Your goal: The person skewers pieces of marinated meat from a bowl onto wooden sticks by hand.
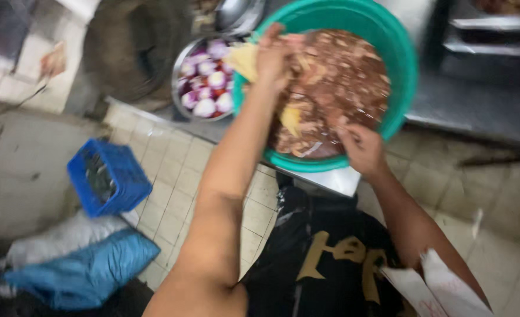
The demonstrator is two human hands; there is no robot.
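Observation:
A large teal plastic basin sits on a steel counter, filled with pieces of meat in reddish-brown liquid. My left hand reaches over the basin's left rim and grips a pale yellowish piece of meat. My right hand is at the near side of the basin, fingers curled into the meat mix. The picture is blurred, so what the right hand's fingers hold cannot be made out.
A steel bowl of peeled purple onions stands left of the basin. On the tiled floor lie a blue plastic crate, a blue bag and a white sack. Steel counter edge is near my body.

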